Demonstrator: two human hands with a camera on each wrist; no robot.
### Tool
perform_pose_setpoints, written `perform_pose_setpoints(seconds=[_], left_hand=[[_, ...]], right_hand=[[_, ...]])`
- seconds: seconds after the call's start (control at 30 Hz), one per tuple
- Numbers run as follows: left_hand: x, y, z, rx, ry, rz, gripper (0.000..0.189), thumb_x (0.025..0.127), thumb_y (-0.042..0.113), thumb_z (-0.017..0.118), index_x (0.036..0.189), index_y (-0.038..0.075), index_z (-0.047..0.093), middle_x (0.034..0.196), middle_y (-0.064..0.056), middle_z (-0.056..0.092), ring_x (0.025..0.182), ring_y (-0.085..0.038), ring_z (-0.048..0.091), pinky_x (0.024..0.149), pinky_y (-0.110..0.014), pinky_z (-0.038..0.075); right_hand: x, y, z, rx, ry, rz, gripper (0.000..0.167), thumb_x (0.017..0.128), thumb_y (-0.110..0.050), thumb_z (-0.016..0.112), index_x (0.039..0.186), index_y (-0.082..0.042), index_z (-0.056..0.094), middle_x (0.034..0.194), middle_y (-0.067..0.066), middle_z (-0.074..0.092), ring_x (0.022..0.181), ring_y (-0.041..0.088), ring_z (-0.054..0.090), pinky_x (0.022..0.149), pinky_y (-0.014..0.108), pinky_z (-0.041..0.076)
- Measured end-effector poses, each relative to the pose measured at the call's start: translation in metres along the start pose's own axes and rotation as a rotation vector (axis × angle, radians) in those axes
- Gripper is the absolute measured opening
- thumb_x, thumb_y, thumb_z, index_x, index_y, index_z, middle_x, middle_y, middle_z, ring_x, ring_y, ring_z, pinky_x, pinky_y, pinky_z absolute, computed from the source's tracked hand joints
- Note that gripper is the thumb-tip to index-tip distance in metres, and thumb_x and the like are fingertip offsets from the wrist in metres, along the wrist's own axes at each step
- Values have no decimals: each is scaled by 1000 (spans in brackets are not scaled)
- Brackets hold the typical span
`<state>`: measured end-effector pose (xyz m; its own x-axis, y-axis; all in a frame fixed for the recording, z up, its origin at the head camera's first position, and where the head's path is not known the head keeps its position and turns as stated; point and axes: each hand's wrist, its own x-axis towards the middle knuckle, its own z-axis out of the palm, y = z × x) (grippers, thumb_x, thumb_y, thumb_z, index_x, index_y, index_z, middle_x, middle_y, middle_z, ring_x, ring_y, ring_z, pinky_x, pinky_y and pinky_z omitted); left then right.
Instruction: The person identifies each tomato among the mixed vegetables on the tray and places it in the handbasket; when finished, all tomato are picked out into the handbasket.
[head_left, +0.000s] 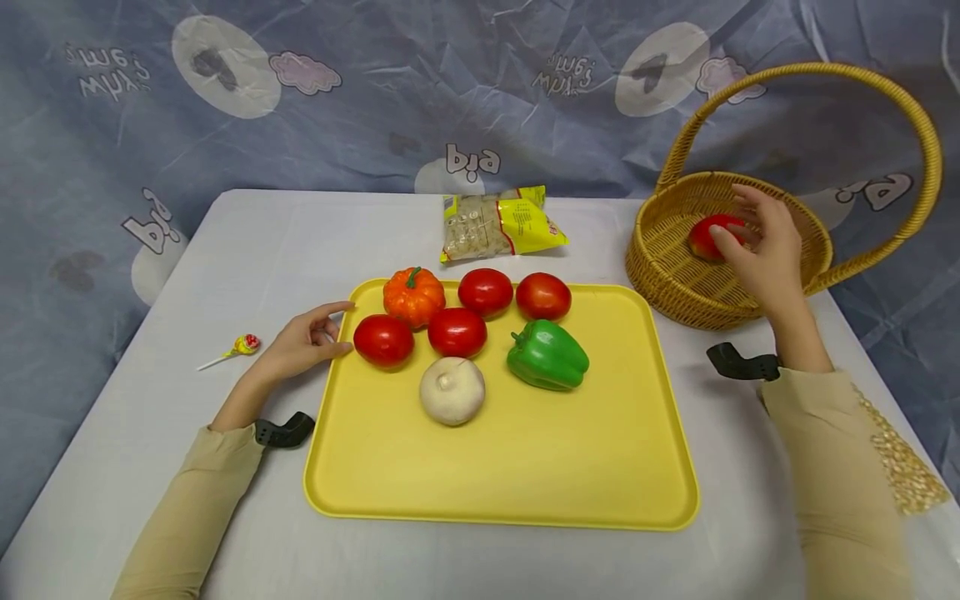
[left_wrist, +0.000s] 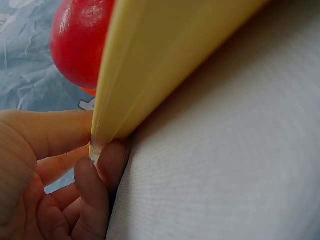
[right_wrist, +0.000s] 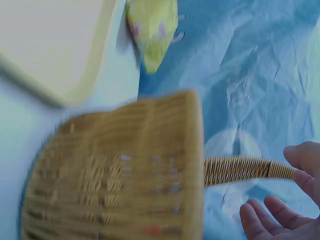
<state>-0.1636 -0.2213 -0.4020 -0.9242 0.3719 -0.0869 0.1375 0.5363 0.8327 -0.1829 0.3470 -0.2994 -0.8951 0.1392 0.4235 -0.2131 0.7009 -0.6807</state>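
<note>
Nearest, two tan sleeves (head_left: pixel 840 483) reach in over the white worktop (head_left: pixel 262 242), and by its right edge, beside the right sleeve, is one gold patterned patch (head_left: pixel 903 458). One yellow tray (head_left: pixel 525 467) lies across the middle, its near half bare. One white mushroom (head_left: pixel 452 392) sits left of centre on it, and one green pepper (head_left: pixel 549 357) lies farther back to the right. The left hand (head_left: pixel 306 337) pinches the tray's left edge, some fingers curled under the rim, just beside the nearest of four red tomatoes (head_left: pixel 384 340); one lollipop (head_left: pixel 246 344) lies on the worktop left of that hand. The other three tomatoes and one orange pumpkin (head_left: pixel 414 297) crowd toward the tray's far left corner and far edge. Beyond the tray's far right corner stands one wicker basket (head_left: pixel 675 283), its tall handle (head_left: pixel 930 167) arching over the opening, behind and to the right of the right hand (head_left: pixel 768 246). That hand is raised over the basket, fingers apart and holding nothing; one red fruit (head_left: pixel 699 237) lies inside the basket below the fingers, partly covered by the thumb. One snack bag (head_left: pixel 498 225) lies near the worktop's far edge, before the printed blue-grey cloth (head_left: pixel 375 150).
</note>
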Motion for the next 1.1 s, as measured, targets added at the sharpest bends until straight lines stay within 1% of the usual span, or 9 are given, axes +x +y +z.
perform_pose_setpoints(seconds=[0.07,0.17,0.37,0.5,0.7,0.77,0.87,0.97,1.1], left_hand=[[0,0,0,-3,-1,-1,59,83,4,67,136,-1,43,85,-10,49,58,-4,43,55,-18,39],[-1,-1,0,-10,-1,-4,59,83,4,67,137,0,43,85,-10,49,58,-5,44,56,-18,39],[-1,0,0,-6,2,-10,60,82,6,68,137,1,43,86,-11,50,58,-4,44,56,-18,39],[-1,-1,0,-3,1,-9,61,82,7,68,137,1,43,87,-11,50,58,-4,43,55,-18,38],[0,-1,1,-12,0,-6,61,82,7,68,137,1,43,86,-10,50,58,-4,42,55,-18,38],[0,-1,0,-12,1,-3,60,82,6,68,137,1,43,86,-10,49,58,-5,42,55,-18,38],[0,-1,0,-10,2,1,60,82,6,68,137,1,43,86,-11,49,57,-5,42,55,-18,37],[0,-1,0,-10,2,3,60,82,6,68,137,1,43,86,-11,49,57,-5,42,55,-18,37],[1,-1,0,-6,1,-1,61,82,6,68,137,1,42,86,-10,50,57,-5,42,54,-18,37]], right_hand=[[-3,-5,6,51,13,-55,51,87,-6,61,135,-17,49,115,-22,43,109,-1,49,95,10,43],[-7,-12,15,113,5,-126,50,85,2,61,133,-10,51,113,-22,43,104,-6,50,89,4,42],[-17,-26,33,171,-52,-231,51,82,10,60,131,-1,51,110,-20,43,102,-8,52,87,4,43],[-23,-33,46,204,-99,-267,51,81,12,62,130,1,51,113,-18,46,103,-3,55,87,5,44],[-30,-37,65,240,-166,-304,53,79,14,63,129,2,51,118,-7,49,105,-3,53,87,6,44],[-31,-39,71,217,-197,-313,53,79,12,64,130,1,51,119,-4,50,106,-5,52,88,6,44],[-33,-40,79,179,-251,-321,53,80,7,66,130,-2,52,122,6,51,106,-6,50,88,6,43],[-34,-40,86,126,-311,-341,53,81,3,67,131,-8,52,126,12,51,106,2,52,87,13,48],[-35,-40,97,105,-389,-367,54,81,2,68,131,-8,52,128,13,51,108,21,55,85,36,53]])
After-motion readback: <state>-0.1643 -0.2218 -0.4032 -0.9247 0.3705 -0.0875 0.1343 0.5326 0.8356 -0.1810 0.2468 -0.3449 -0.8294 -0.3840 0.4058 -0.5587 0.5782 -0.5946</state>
